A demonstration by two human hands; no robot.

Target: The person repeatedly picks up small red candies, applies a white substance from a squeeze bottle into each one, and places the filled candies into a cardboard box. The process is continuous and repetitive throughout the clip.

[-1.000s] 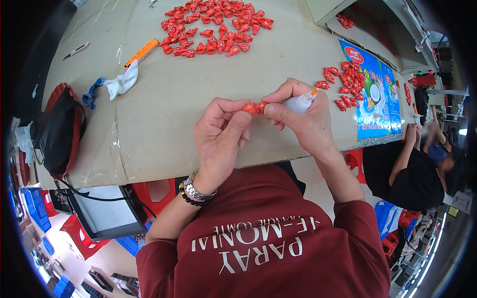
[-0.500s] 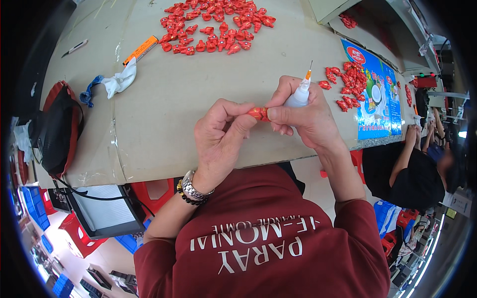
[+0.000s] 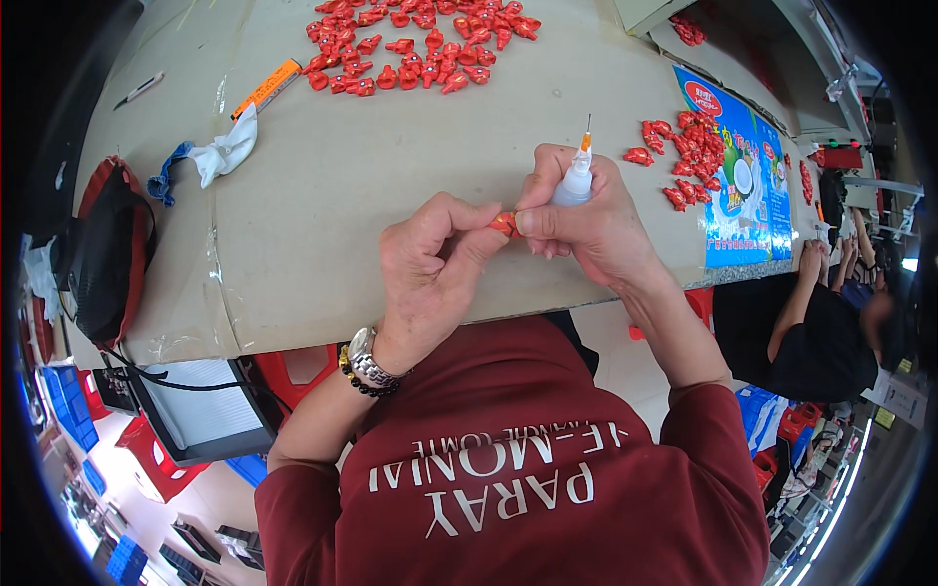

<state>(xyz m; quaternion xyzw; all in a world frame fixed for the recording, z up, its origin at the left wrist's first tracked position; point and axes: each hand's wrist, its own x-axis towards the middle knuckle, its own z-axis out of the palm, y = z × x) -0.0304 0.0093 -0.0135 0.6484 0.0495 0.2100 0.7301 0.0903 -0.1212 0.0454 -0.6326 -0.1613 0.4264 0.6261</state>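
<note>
Over the near part of the table, a small red moulded piece [image 3: 504, 225] with yellowish marks is pinched between both hands. My left hand [image 3: 430, 262] grips its left end with thumb and fingertips. The thumb and forefinger of my right hand [image 3: 598, 227] press on its right end. Tucked in that same right hand is a translucent squeeze bottle [image 3: 575, 183] with an orange-based needle tip pointing up and away. My fingers cover much of the piece, so its full shape is hidden.
Many similar red pieces [image 3: 430, 70] lie at the far middle; another cluster [image 3: 696, 146] sits by a blue printed sheet [image 3: 745, 200]. At left are an orange stick-shaped packet [image 3: 266, 89], white cloth [image 3: 227, 149], a pen [image 3: 139, 90] and a black-red bag [image 3: 115, 249]. A co-worker [image 3: 811, 337] sits at right.
Both hands keep hold of the red piece, and less of it shows between the fingers. The bottle's needle has shifted slightly left. The whole view has moved a little.
</note>
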